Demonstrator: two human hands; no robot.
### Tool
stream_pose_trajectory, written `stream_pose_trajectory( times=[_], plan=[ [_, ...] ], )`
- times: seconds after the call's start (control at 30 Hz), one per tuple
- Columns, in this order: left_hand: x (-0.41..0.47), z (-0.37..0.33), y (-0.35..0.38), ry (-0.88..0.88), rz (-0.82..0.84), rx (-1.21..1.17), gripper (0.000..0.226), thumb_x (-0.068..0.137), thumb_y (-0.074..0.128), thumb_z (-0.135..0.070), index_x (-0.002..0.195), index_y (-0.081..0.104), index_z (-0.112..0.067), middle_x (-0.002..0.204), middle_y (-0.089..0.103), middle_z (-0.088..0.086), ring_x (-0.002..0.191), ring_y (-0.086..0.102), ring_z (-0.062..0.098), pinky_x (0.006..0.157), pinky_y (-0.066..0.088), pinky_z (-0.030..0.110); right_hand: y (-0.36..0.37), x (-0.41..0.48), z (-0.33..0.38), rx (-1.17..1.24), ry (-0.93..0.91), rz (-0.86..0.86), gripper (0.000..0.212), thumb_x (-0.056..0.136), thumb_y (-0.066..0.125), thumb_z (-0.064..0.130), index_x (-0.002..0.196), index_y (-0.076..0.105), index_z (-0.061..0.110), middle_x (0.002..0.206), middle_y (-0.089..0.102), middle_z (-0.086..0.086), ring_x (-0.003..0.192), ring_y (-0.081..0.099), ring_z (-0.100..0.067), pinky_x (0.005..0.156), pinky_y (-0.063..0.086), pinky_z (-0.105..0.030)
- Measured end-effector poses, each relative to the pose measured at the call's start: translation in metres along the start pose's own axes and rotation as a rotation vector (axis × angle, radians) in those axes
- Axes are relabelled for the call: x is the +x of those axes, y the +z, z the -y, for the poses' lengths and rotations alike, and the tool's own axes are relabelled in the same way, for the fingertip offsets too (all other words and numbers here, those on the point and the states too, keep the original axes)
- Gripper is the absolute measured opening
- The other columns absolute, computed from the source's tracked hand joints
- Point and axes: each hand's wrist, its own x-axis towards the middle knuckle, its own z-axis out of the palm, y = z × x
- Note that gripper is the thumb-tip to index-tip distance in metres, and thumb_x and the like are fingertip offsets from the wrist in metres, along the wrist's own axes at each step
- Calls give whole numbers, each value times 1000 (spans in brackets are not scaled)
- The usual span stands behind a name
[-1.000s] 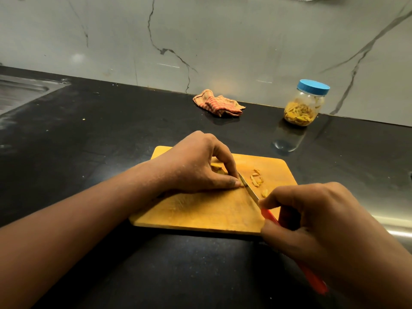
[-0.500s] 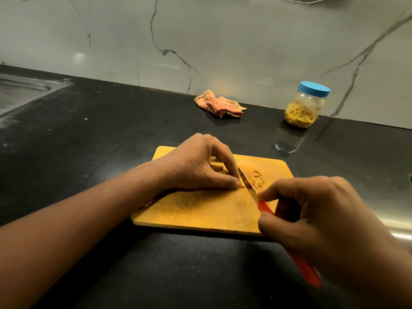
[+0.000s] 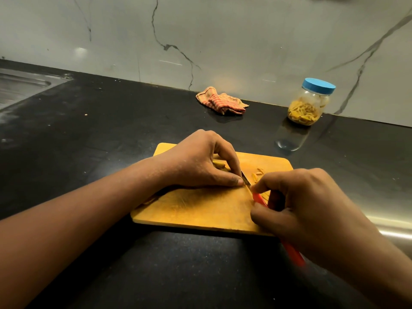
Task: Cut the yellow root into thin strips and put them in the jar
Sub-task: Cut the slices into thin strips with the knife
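On the yellow cutting board (image 3: 196, 210) my left hand (image 3: 198, 161) presses down on the yellow root (image 3: 219, 164), most of it hidden under my fingers. My right hand (image 3: 307, 208) grips a red-handled knife (image 3: 292, 250); its short blade sits right beside my left fingertips, against the root. A few cut strips (image 3: 257, 173) lie on the board just behind the blade. The clear jar (image 3: 308, 103) with a blue lid on it stands at the back right by the wall, with yellow strips inside.
A crumpled striped cloth (image 3: 223, 102) lies by the marble wall behind the board. A steel sink (image 3: 20, 85) is set into the black counter (image 3: 89, 134) at the far left. The counter's metal edge (image 3: 392, 228) runs at the right.
My right hand has slid forward and left with the knife, so less of the blade shows. My left hand stays pressed on the root.
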Motion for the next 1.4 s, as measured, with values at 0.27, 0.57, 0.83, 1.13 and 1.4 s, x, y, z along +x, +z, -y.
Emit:
stream_pose_trajectory(
  times=[0.27, 0.57, 0.83, 1.13, 1.4],
  plan=[
    [0, -2, 0, -1, -5, 17, 6, 78, 80, -32, 83, 79, -31, 91, 71, -17, 97, 62, -3, 83, 44, 15, -3, -7, -6, 10, 17, 14, 26, 80, 66, 39, 105, 67, 31, 68, 56, 14, 70, 56, 4, 58, 42, -7],
    [-1, -4, 0, -19, 0, 33, 8, 78, 80, -35, 83, 80, -30, 92, 70, -19, 101, 61, 1, 91, 48, 24, -14, -23, -16, 14, 15, -13, 26, 68, 69, 39, 92, 73, 29, 60, 62, 11, 71, 61, 1, 60, 46, -9],
    [-1, -2, -1, -22, 7, -16, 8, 78, 80, -31, 85, 80, -28, 92, 71, -16, 99, 63, 0, 85, 46, 17, -12, -14, -11, 30, -4, -60, 26, 67, 67, 38, 89, 73, 27, 54, 60, 11, 62, 61, -3, 52, 45, -10],
    [-2, -3, -1, 0, 1, -8, 7, 76, 80, -34, 80, 77, -39, 92, 66, -14, 93, 60, 3, 69, 48, 10, -6, -12, -6, 66, -11, -23, 30, 68, 65, 41, 94, 73, 28, 59, 60, 12, 70, 61, 0, 55, 46, -9],
    [-2, -2, -1, -9, 30, -16, 3, 78, 79, -31, 81, 79, -32, 92, 64, -15, 93, 58, -1, 66, 45, 6, -3, -9, -6, 107, -4, 2, 23, 73, 72, 32, 95, 73, 26, 59, 57, 14, 73, 59, 5, 54, 42, -6]
  ],
)
